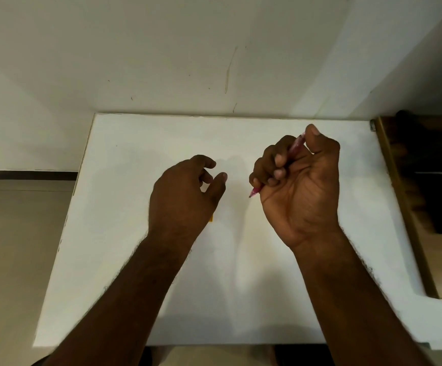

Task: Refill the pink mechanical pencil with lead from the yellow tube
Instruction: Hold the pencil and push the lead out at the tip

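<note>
A: Where was the pink mechanical pencil (278, 166) at that point?

B: In the right hand (297, 186), palm turned up, fingers curled shut round the barrel. Its tip poked out below the little finger, toward the left hand (185, 191); the cap end sat beside the raised thumb.

A: And the left hand?

B: It hovered just beside the right, back of the hand up, thumb and forefinger apart with nothing between them. A sliver of yellow showed at its lower edge, under the heel of the hand. That was probably the yellow tube (211, 218), lying on the white counter (125, 233), but too little showed to be sure.

A: How would those things handle?

B: The pencil looked light, stiff and smooth, so a closed fist held it steadily, though the cap end would want a fingertip pinch. The tube seemed small and light; I'd take it at mid-body. The leads would be brittle and easily snapped.
</note>
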`<state>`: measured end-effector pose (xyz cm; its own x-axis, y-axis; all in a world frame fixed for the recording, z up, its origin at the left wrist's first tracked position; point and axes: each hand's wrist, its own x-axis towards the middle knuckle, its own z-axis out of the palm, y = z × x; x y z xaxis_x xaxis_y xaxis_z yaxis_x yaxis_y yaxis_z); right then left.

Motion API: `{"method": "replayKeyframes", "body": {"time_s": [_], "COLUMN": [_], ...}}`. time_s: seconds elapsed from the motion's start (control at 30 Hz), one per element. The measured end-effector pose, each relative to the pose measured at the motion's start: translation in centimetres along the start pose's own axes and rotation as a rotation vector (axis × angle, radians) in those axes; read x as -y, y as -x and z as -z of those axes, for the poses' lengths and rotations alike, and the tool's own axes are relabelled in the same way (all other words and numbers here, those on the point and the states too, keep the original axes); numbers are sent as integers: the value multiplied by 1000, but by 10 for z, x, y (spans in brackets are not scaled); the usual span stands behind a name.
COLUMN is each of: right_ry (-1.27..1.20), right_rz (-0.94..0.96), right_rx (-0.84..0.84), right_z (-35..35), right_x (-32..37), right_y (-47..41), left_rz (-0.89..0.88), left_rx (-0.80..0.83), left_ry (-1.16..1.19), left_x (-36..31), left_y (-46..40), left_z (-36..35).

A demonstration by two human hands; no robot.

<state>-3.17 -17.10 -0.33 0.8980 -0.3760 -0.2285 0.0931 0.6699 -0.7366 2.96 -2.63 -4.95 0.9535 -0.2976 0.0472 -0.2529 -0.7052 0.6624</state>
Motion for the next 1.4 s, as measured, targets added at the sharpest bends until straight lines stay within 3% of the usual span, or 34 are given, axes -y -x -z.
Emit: {"method": "replayKeyframes", "body": {"time_s": [1.4], "right_ry": [105], "right_rz": [-1], "right_rx": [-64], "right_z": [-3], "right_x": [-4], "right_y": [0], "left_rz": [23], "left_rx": [68], "left_ry": [31], "left_x": [-3], "left_y": [1], "left_z": [1]}}
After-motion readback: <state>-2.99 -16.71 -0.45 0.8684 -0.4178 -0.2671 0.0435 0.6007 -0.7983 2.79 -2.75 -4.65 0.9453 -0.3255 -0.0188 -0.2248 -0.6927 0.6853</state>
